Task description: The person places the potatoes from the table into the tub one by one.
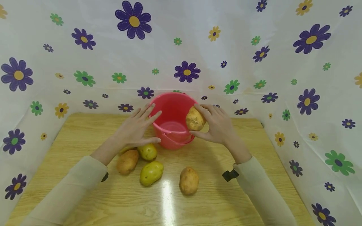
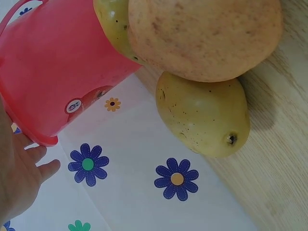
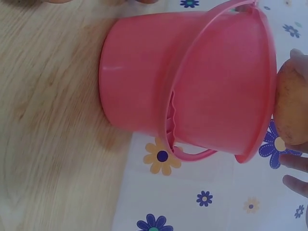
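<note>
A pink bucket [image 1: 172,138] stands upright at the back of the table, its handle hanging down on the near side; the part of its floor that shows is bare. My right hand [image 1: 216,125] holds a brown potato [image 1: 195,119] between thumb and fingers at the bucket's right rim. In the right wrist view that potato [image 3: 291,103] is right at the rim. My left hand [image 1: 138,125] is spread at the left rim, fingers extended, with nothing in it. Below it lie a greenish potato [image 1: 148,152] and a brown potato [image 1: 127,162].
Nearer on the wooden table [image 1: 99,201] lie another greenish potato [image 1: 151,173] and a brown potato [image 1: 189,180]. A further yellowish potato [image 2: 204,115] shows in the left wrist view. A white flowered cloth [image 1: 164,53] rises behind and beside the table.
</note>
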A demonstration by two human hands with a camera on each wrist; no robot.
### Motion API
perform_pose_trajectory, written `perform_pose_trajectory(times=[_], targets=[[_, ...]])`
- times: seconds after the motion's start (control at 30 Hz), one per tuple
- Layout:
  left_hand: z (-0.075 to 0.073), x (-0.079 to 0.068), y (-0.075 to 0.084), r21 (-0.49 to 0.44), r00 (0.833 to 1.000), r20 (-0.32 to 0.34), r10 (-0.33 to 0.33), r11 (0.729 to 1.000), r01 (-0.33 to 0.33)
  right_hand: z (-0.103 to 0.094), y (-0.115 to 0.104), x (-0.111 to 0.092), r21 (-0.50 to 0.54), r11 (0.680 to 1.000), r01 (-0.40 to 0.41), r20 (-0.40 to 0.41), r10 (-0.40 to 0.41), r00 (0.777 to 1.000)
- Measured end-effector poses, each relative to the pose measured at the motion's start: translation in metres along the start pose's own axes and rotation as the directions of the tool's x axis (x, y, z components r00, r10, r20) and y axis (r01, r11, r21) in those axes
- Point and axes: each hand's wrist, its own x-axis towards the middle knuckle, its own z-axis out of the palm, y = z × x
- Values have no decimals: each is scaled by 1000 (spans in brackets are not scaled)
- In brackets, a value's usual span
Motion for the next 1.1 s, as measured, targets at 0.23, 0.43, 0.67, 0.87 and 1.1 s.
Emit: perform_pose_trajectory(times=[0.23,0.43,0.67,0.87,1.1], targets=[[0,-1,2,0,1000,10,-10,1000,10,2,-3,14,-15,1000,-14,52,14,999],[2,-3,6,7,1000,6,-15,1000,15,3,-6,25,-5,999,-34,132,34,991],[2,-4,8,7,1000,1,-21,1000,21,8,-6,34,-39,999,-15,215,23,976],[2,-4,9,5,1000,2,-19,1000,19,11,-6,39,-59,998,-2,270,18,963],[1,-4,10,10,1000,2,-21,1000,21,14,-6,53,-50,999,16,321,1,947]])
